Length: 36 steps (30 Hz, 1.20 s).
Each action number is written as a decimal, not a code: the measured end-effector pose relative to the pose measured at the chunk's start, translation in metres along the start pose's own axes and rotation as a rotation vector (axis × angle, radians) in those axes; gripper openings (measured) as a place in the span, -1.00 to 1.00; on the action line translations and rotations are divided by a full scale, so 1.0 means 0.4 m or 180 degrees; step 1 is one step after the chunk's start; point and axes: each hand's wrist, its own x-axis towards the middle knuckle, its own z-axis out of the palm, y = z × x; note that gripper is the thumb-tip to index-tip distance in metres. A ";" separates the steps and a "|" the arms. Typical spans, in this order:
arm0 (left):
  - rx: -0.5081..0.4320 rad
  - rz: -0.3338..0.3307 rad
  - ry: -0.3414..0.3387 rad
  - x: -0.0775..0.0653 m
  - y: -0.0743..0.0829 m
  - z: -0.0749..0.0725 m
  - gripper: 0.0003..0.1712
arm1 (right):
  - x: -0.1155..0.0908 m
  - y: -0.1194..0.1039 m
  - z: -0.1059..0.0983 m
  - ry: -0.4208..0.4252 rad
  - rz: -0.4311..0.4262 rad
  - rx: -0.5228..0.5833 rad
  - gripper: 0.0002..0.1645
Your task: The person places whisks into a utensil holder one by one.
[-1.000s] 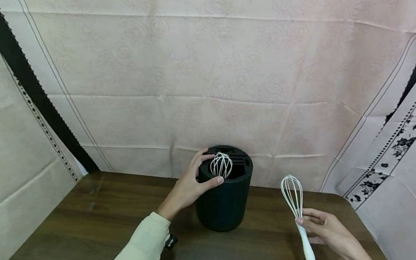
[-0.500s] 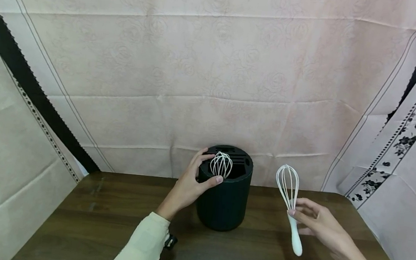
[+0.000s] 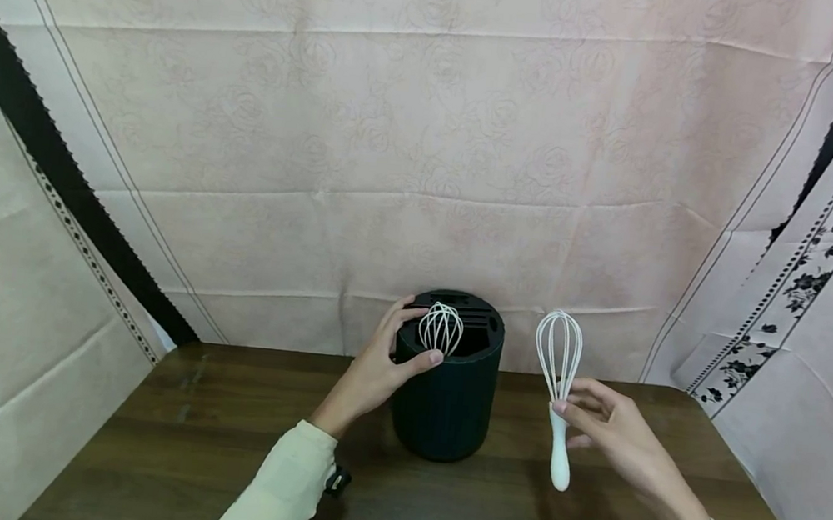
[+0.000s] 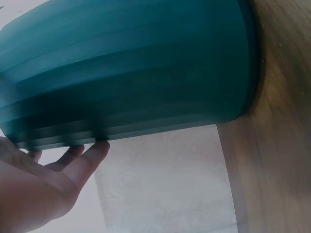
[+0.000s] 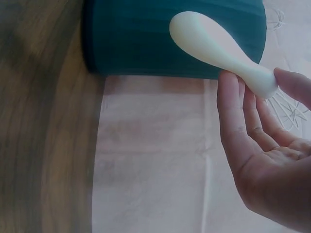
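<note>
A dark green utensil holder stands upright on the wooden table, round, with slots in its black top. The wire head of a white whisk pokes out of its front opening; the rest is hidden inside. My left hand grips the holder's upper left side, thumb at the front rim and fingers round the far side. To the right of the holder, my right hand pinches another white whisk where the wires meet the handle. This whisk is nearly upright, wire head up, and held above the table.
The brown wooden table reaches back to a pale cloth backdrop. More cloth hangs at both sides, the right one with a black floral border. Dark wrist devices sit at both sleeves.
My right hand has carried its whisk left and slightly up toward the holder, and the whisk has turned from tilted to nearly upright. The left hand and the holder stay in place.
</note>
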 end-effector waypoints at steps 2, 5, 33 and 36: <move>-0.0027 0.0017 -0.0019 -0.001 0.000 -0.004 -0.26 | 0.002 -0.007 0.008 -0.0012 -0.0030 0.0008 -0.44; -0.0047 0.0037 -0.0035 -0.003 -0.001 -0.009 -0.27 | 0.006 -0.019 0.019 -0.0005 -0.0068 0.0025 -0.45; -0.0204 0.0143 -0.0199 0.014 -0.013 -0.012 -0.18 | 0.035 -0.125 0.064 0.0473 -0.0481 0.0107 -0.38; -0.0203 0.0129 -0.0161 0.011 -0.009 -0.009 -0.24 | 0.044 -0.144 0.068 0.0529 -0.0657 0.0152 -0.41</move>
